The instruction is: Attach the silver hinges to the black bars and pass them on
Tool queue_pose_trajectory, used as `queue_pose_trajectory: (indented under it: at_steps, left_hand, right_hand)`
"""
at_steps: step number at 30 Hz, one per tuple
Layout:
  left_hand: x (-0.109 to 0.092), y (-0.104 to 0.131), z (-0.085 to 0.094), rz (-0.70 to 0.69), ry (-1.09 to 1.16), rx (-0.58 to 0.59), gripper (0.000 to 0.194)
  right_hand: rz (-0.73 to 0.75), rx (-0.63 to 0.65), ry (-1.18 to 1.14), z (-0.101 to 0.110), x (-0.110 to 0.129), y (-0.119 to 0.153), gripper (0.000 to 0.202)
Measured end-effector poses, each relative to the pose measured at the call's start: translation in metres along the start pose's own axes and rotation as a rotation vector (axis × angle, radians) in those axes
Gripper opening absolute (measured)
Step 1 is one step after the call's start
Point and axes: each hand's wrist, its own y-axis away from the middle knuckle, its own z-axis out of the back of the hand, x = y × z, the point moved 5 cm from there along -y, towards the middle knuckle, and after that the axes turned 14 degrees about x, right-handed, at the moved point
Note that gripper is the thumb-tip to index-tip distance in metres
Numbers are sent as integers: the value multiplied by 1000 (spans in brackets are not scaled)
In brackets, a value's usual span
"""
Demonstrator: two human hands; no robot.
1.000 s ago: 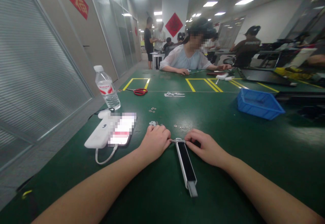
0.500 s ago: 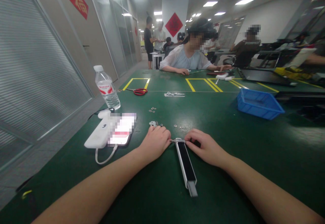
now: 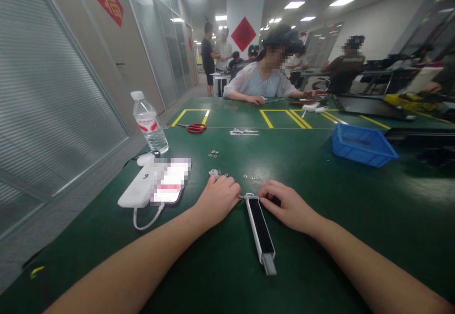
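A long, narrow white-edged case with a black face [image 3: 261, 226] lies on the green table, a grey tab [image 3: 269, 264] sticking out of its near end. Across its far end runs a small metal bar [image 3: 251, 197]. My left hand [image 3: 221, 198] is closed, thumb and fingertips pinching a small metal piece at the bar's left end. At the right end, my right hand [image 3: 284, 205] pinches the bar between thumb and curled fingers. Just beyond my hands lie small metal rings [image 3: 245, 176] and a little silvery heap [image 3: 214, 173], partly behind my left fingers.
To the left are a water bottle [image 3: 151, 124], a white power bank [image 3: 137, 186] and a phone [image 3: 174, 176] joined by a cable. Red-handled scissors [image 3: 196, 128] and white strips [image 3: 243, 132] lie farther back. A blue bin [image 3: 364, 145] stands right. A person [image 3: 265, 74] sits opposite.
My hands, the case and the metal bar look the same as before. In the background, a seated person at the right has shifted slightly.
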Motion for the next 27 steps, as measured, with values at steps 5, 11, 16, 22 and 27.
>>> queue_pose_trajectory:
  at_steps: [5, 11, 16, 22, 27]
  left_hand:
    - [1, -1, -1, 13, 14, 25, 13]
    - [3, -2, -2, 4, 61, 49, 13]
    - [1, -2, -1, -16, 56, 19, 14]
    - [1, -1, -1, -12, 31, -2, 13]
    - [7, 1, 0, 5, 112, -39, 18]
  right_hand:
    - [-8, -2, 1, 0, 0, 0, 13]
    - [-8, -5, 4, 1, 1, 1, 13]
    - [-5, -9, -6, 1, 1, 1, 13]
    - [-17, -2, -1, 1, 0, 1, 13]
    - [-15, -6, 1, 1, 0, 1, 12]
